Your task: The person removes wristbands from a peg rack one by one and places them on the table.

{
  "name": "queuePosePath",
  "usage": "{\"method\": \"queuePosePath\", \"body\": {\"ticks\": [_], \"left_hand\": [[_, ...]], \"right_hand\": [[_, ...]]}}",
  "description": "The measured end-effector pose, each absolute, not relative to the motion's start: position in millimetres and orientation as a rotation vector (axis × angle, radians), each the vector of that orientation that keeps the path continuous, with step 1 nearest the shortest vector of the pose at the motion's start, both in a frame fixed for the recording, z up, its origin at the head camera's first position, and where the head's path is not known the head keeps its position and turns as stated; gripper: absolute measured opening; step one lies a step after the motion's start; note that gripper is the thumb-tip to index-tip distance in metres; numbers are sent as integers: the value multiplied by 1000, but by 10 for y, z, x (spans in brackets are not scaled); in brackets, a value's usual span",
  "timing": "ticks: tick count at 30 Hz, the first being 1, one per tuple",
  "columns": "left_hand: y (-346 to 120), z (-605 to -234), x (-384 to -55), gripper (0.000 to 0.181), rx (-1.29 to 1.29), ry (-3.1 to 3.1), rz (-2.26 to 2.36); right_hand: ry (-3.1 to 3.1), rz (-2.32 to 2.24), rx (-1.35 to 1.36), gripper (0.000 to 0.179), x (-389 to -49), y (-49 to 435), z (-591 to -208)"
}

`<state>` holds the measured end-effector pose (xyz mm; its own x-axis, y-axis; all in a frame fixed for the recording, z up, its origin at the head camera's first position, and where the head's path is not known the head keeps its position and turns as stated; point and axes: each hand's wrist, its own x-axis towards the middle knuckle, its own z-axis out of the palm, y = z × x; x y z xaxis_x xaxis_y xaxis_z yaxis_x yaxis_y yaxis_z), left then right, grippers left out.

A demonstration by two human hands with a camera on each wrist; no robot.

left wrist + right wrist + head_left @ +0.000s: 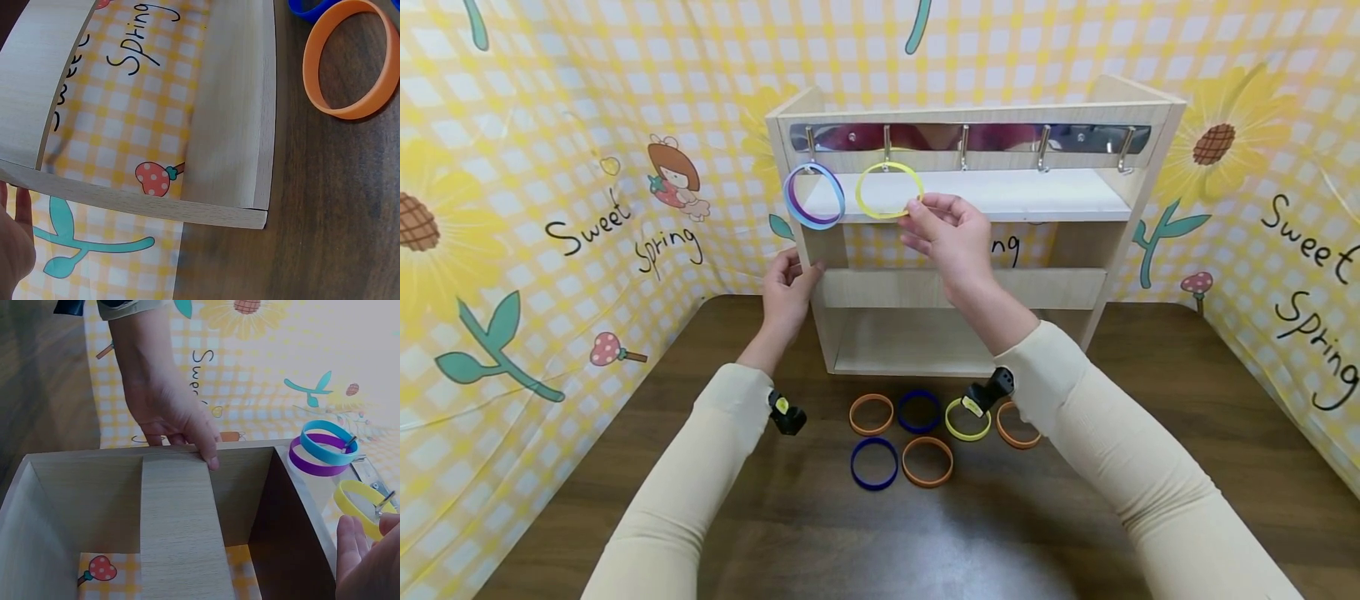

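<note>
My right hand [955, 242] pinches the lower right edge of a yellow wristband [859, 190], which hangs at the second hook [887, 143] from the left. In the right wrist view the hook's tip pokes through this yellow band [345, 501]. On the leftmost hook [810, 143] hang a light blue wristband [322, 451] and a purple wristband [317, 469]. My left hand [786, 292] grips the left side panel of the wooden shelf unit [880, 287], its thumb on the front edge. The left fingertips are partly hidden behind that panel.
On the brown table [820, 533] before the shelf lie several wristbands: orange [927, 484], dark blue [874, 487] and yellow [967, 437]. The metal strip [925, 137] carries more hooks to the right, including the far right hook [1124, 150]. A checked cloth [647, 75] stands behind.
</note>
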<state>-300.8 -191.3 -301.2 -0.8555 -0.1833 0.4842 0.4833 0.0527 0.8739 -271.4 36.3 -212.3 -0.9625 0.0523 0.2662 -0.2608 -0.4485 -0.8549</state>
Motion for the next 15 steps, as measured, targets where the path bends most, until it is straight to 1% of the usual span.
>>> {"method": "queuePosePath", "body": {"ticks": [8, 15], "left_hand": [[-1914, -3027, -3021, 37, -307, -1845, -1863], [-1907, -3015, -3024, 36, -302, -1848, -1869]], "right_hand": [[-1485, 2527, 364, 7, -2654, 417, -2044], [-1440, 2562, 406, 8, -2551, 472, -1990]]}}
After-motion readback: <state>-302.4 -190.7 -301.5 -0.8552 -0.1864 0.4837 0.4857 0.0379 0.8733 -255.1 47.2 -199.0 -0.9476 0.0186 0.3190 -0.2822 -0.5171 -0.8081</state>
